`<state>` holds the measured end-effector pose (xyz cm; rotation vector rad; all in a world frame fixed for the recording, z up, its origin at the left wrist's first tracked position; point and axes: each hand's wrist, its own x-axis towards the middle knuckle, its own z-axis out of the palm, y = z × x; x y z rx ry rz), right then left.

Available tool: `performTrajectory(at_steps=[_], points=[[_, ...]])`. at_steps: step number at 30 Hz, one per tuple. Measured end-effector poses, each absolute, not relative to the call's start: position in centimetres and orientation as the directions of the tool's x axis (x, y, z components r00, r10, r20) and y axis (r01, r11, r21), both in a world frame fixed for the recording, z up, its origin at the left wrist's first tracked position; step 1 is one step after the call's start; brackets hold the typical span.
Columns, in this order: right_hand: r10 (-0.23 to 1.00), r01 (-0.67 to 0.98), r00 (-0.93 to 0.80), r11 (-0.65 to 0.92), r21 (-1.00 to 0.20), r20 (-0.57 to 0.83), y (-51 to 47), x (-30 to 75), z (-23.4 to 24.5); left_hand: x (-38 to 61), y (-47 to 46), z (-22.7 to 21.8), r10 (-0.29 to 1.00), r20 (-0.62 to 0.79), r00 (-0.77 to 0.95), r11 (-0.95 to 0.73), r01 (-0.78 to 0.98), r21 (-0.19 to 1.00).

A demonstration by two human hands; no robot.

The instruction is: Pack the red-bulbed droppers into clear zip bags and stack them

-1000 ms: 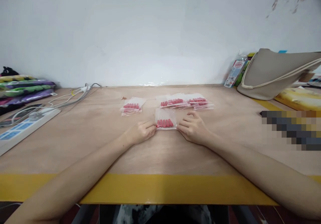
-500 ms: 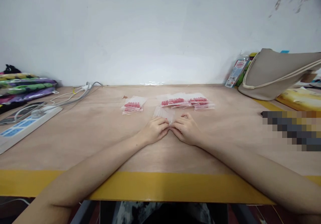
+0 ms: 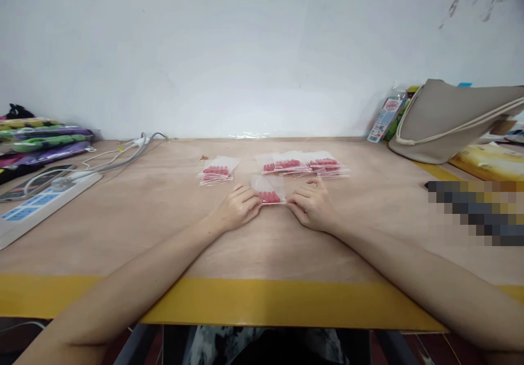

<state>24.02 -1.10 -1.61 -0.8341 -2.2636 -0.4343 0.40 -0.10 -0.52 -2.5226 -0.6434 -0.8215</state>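
Note:
Between my hands lies a small clear plastic bag (image 3: pixel 268 185) with several pinkish-red pieces (image 3: pixel 269 197) in a row near its front edge. My left hand (image 3: pixel 240 208) pinches the bag's front left corner, thumb and fingers pressed together. At the front right corner my right hand (image 3: pixel 313 205) grips the same edge between thumb and forefinger, one other finger slightly raised. Just beyond the hands, a pile of similar filled bags (image 3: pixel 289 164) spreads toward the right, and a smaller stack of filled bags (image 3: pixel 216 171) rests to the left.
A white power strip (image 3: pixel 49 204) with cables and a phone (image 3: pixel 36 182) are at the left, below packaged colourful items (image 3: pixel 53 141). A grey-beige bag (image 3: pixel 450 117) and a bottle (image 3: pixel 387 115) stand at the back right. Yellow tape (image 3: pixel 262 302) lines the table's front edge.
My hands have moved apart along the bag's front edge, the left one leftward and the right one rightward. The red pieces, mostly covered before, now show between them.

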Motion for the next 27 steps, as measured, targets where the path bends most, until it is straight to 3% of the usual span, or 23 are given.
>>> performTrajectory(at_steps=[8,14,20,22,24,27], points=[[0.452,0.659,-0.579,0.749,0.064,0.679,-1.0,24.6,-1.6,-1.5,0.1,-0.4,0.354,0.549,0.757,-0.759,0.575,-0.305],[0.435,0.616,-0.552,0.788,-0.004,0.711,-1.0,24.0,-1.9,-0.9,-0.2,-0.8,0.461,0.570,0.680,-0.792,0.605,-0.081],[0.392,0.503,-0.610,0.863,-0.046,0.689,-1.0,23.3,-2.3,0.0,-0.3,-1.4,0.435,0.581,0.688,-0.837,0.546,-0.019],[0.430,0.520,-0.581,0.849,-0.091,0.691,-0.8,23.7,-2.3,-0.4,0.0,-1.3,0.465,0.659,0.591,-0.823,0.563,0.076],[0.470,0.549,-0.543,0.826,-0.129,0.696,-0.5,24.3,-2.4,-1.0,0.3,-1.2,0.538,0.743,0.397,-0.771,0.588,0.244],[0.514,0.581,-0.514,0.798,-0.163,0.686,-0.1,24.9,-2.6,-1.8,1.2,-1.1,0.649,0.754,0.098,-0.658,0.569,0.493]])
